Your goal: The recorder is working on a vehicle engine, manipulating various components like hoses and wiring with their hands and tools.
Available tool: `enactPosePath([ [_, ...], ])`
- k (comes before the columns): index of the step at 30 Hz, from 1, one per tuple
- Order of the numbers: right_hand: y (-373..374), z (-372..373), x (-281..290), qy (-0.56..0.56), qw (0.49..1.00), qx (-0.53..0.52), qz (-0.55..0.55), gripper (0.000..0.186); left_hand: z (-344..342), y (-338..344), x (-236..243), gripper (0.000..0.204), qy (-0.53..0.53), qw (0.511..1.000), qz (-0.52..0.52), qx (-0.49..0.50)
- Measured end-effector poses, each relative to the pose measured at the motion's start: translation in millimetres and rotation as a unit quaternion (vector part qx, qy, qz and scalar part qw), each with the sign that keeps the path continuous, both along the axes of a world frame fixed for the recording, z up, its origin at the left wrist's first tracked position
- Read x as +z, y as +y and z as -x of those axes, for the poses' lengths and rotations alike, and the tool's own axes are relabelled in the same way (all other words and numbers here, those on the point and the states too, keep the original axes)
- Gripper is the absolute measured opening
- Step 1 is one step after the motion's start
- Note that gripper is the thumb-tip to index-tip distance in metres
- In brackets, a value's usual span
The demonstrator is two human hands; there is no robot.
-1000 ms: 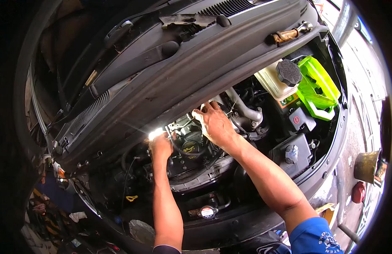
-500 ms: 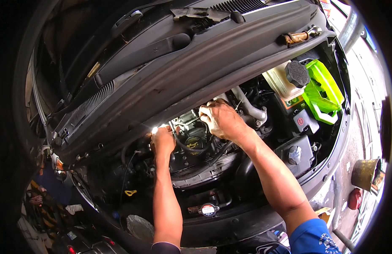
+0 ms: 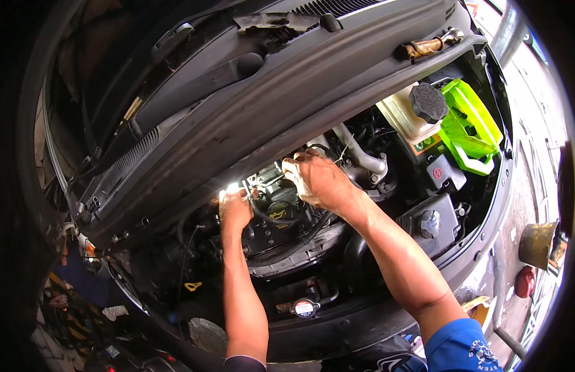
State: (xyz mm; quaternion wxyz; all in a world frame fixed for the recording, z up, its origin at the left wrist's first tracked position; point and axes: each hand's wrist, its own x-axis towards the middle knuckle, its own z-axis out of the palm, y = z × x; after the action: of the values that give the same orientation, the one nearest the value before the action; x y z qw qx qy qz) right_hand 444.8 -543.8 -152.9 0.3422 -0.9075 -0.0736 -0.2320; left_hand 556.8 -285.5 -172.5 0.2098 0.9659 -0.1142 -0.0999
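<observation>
Both my arms reach into an open engine bay, toward the back of the engine. My left hand (image 3: 236, 209) is closed at the rear left of the engine cover (image 3: 279, 211), and a bright white light (image 3: 232, 188) glares at its fingertips. What those fingers hold is lost in the glare. To the right, my right hand (image 3: 321, 178) has its fingers curled down at the rear edge of the engine, below the dark cowl panel (image 3: 238, 133). Whatever is in its grip is hidden by the fingers. A black hose (image 3: 272, 218) curves across the cover between my hands.
A metal pipe (image 3: 361, 155) runs just right of my right hand. Farther right are a fluid reservoir (image 3: 427, 102) with a black cap, a bright green plastic container (image 3: 470, 127) and a black tank (image 3: 431, 224). A ratchet (image 3: 431, 46) lies on the cowl. A radiator cap (image 3: 305, 307) sits in front.
The whole view has shifted slightly. The glare at my left fingertips looks larger. Both hands stay at about the same places on the engine, with fingers still curled.
</observation>
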Motion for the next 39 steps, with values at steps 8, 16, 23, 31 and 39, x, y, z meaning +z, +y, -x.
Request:
enactPosePath([
  [8,1,-4,-6,0.039,0.999,-0.038,0.006,0.048,7,-16,8,0.051,-0.058,0.997,-0.032,-0.027],
  [16,7,-5,-5,0.049,0.997,-0.056,0.023,0.049,-1,-1,1,0.050,0.040,0.999,-0.007,0.004],
  [23,5,-3,-9,0.040,0.997,-0.065,0.018,0.047,1,-6,2,0.050,0.031,0.999,0.013,-0.016],
  [31,4,-11,-11,0.031,0.997,-0.064,0.028,0.050,6,-23,15,0.042,0.036,0.997,0.025,0.062],
  [39,4,2,22,0.048,0.996,-0.009,0.078,0.043,11,-14,-15,0.024,-0.092,0.995,-0.041,-0.013],
])
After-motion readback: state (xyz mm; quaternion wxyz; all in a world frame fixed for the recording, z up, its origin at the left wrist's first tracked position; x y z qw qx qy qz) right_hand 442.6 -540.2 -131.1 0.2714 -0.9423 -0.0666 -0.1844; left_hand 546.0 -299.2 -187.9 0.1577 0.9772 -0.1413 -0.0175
